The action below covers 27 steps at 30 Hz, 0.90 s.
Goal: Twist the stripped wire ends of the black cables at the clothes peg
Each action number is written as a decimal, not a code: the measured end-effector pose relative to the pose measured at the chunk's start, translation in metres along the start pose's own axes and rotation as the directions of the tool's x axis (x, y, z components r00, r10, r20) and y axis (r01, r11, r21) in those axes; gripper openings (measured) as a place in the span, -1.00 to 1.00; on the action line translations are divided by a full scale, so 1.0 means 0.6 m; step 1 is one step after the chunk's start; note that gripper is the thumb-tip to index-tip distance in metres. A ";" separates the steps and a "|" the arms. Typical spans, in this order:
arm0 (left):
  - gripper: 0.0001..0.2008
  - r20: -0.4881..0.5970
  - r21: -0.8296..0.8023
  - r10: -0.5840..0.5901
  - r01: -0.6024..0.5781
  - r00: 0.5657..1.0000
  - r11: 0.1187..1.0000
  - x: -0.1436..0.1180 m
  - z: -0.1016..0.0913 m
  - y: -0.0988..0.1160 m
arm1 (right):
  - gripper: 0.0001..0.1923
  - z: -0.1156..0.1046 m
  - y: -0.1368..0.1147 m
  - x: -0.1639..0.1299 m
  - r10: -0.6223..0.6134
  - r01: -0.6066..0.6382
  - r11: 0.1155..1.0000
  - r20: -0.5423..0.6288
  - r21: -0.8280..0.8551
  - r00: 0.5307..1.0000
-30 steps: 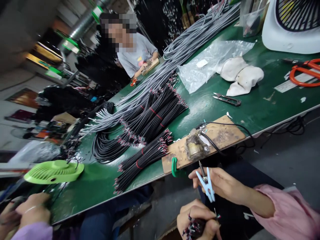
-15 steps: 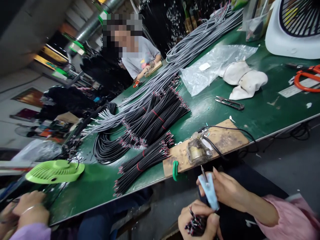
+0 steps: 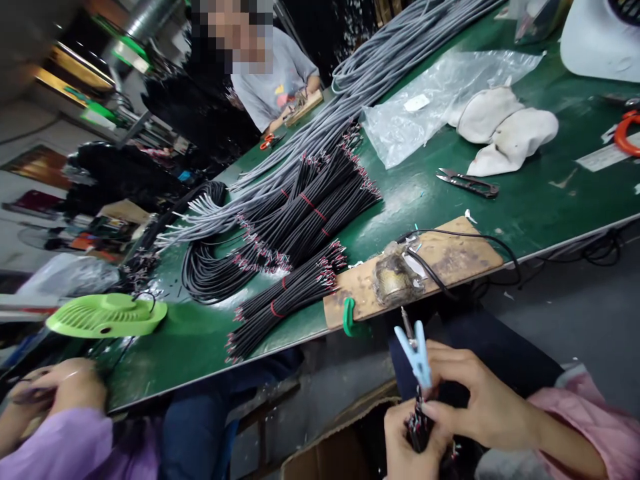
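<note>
Head view shows two bare hands low down, below the near edge of the green counter [image 3: 550,193], over dark floor with open room around them. At about 5 o'clock, the right hand [image 3: 480,403] is closed around a pale blue clip [image 3: 415,353] with a thin metal tip sticking up from it. Its fingers also pinch the top of a wire bundle [image 3: 417,430]. The left hand [image 3: 407,447] is at 6 o'clock, wrapped tight around that bundle. The wires are black with tiny red and white ends poking out.

Just above the hands, a wooden board [image 3: 450,257] hangs a bit over the counter edge, held by a green clamp [image 3: 349,317]. A grimy lump [image 3: 393,280] sits on it with a black cord.

More black wire bunches [image 3: 300,233] lie at 11 o'clock. Small snips [image 3: 467,183] lie at 1 o'clock. Another person's hands [image 3: 60,387] are at 8 o'clock.
</note>
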<state>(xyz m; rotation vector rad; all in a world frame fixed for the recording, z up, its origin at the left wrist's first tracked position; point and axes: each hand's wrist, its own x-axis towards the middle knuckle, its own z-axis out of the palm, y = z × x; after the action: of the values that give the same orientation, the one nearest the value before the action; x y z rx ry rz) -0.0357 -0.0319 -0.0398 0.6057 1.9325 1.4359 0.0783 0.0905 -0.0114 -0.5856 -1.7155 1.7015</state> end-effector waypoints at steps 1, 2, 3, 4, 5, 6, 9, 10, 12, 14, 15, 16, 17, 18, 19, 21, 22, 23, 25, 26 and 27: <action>-0.67 0.038 -0.018 -0.011 0.012 0.999 1.000 0.001 -0.001 0.002 | -0.80 0.001 0.000 0.000 -0.001 0.001 1.000 0.000 -0.025 1.000; -0.67 0.089 -0.059 -0.022 0.028 0.996 0.998 0.002 -0.002 0.006 | -0.79 0.000 0.001 -0.001 -0.001 0.001 0.999 -0.004 -0.045 1.000; -0.67 0.142 -0.112 -0.033 0.050 0.989 0.992 0.004 -0.002 0.012 | -0.78 -0.001 0.003 -0.002 -0.002 0.001 0.998 -0.014 -0.063 1.000; -0.67 0.188 -0.168 -0.044 0.076 0.981 0.983 0.004 -0.003 0.018 | -0.77 -0.003 0.005 -0.004 0.000 -0.002 0.997 -0.028 -0.080 1.000; -0.66 0.226 -0.219 -0.051 0.102 0.973 0.970 0.005 -0.003 0.023 | -0.77 -0.005 0.008 -0.006 0.004 -0.008 0.996 -0.042 -0.093 0.999; -0.65 0.250 -0.257 -0.054 0.120 0.967 0.959 0.005 -0.003 0.028 | -0.77 -0.007 0.010 -0.008 0.009 -0.014 0.995 -0.052 -0.097 0.999; -0.66 0.251 -0.255 -0.048 0.114 0.967 0.960 0.001 0.001 0.029 | -0.77 -0.008 0.010 -0.014 0.007 -0.009 0.997 -0.023 -0.072 1.000; -0.67 0.226 -0.221 -0.047 0.098 0.973 0.970 -0.001 0.004 0.025 | -0.79 -0.007 0.009 -0.015 0.001 -0.001 0.998 0.006 -0.061 1.000; -0.69 0.149 -0.142 -0.048 0.069 0.988 0.987 -0.005 0.009 0.016 | -0.84 -0.003 0.005 -0.017 -0.013 0.017 0.998 0.064 -0.055 0.998; -0.65 0.090 -0.092 -0.055 0.063 0.994 0.994 -0.008 0.014 0.006 | -0.85 -0.001 0.002 -0.019 -0.004 0.009 0.997 0.066 -0.081 0.998; -0.64 0.085 -0.091 -0.060 0.068 0.995 0.994 -0.008 0.017 0.003 | -0.84 0.000 0.002 -0.019 0.006 -0.002 0.995 0.039 -0.102 0.999; -0.64 0.101 -0.108 -0.071 0.082 0.992 0.991 -0.009 0.019 0.000 | -0.81 -0.001 0.002 -0.020 0.013 -0.013 0.993 0.007 -0.117 1.000; -0.64 0.130 -0.143 -0.085 0.104 0.988 0.984 -0.009 0.021 0.000 | -0.80 -0.002 0.003 -0.022 0.020 -0.022 0.992 -0.016 -0.121 1.000; -0.65 0.164 -0.192 -0.094 0.126 0.982 0.973 -0.009 0.023 0.000 | -0.79 -0.004 0.004 -0.023 0.025 -0.027 0.993 -0.024 -0.115 0.999; -0.66 0.192 -0.246 -0.094 0.140 0.977 0.959 -0.009 0.024 0.002 | -0.78 -0.007 0.006 -0.025 0.023 -0.025 0.995 -0.018 -0.099 1.000; -0.67 0.210 -0.320 -0.060 0.126 0.976 0.939 -0.009 0.025 0.008 | -0.75 -0.012 0.008 -0.029 0.013 -0.012 0.998 0.016 -0.064 1.000; -0.67 0.198 -0.327 -0.029 0.094 0.980 0.940 -0.010 0.025 0.012 | -0.74 -0.014 0.008 -0.031 0.009 -0.007 0.998 0.029 -0.055 1.000; -0.66 0.180 -0.320 0.000 0.059 0.984 0.946 -0.012 0.024 0.015 | -0.74 -0.015 0.008 -0.033 0.002 0.000 0.998 0.037 -0.055 0.999; -0.67 0.137 -0.302 0.009 0.033 0.991 0.953 -0.017 0.025 0.019 | -0.76 -0.017 0.007 -0.037 -0.020 0.024 0.997 0.052 -0.068 0.998; -0.68 0.116 -0.312 -0.010 0.046 0.993 0.949 -0.020 0.025 0.019 | -0.77 -0.017 0.007 -0.038 -0.034 0.039 0.996 0.056 -0.079 0.998; -0.70 0.096 -0.337 -0.043 0.073 0.994 0.939 -0.023 0.026 0.017 | -0.78 -0.017 0.006 -0.040 -0.052 0.057 0.994 0.059 -0.092 0.997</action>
<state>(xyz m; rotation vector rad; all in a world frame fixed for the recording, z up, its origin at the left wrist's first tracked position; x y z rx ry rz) -0.0151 -0.0284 -0.0296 0.4367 1.5707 1.6291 0.1014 0.0809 -0.0187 -0.5320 -1.8425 1.6211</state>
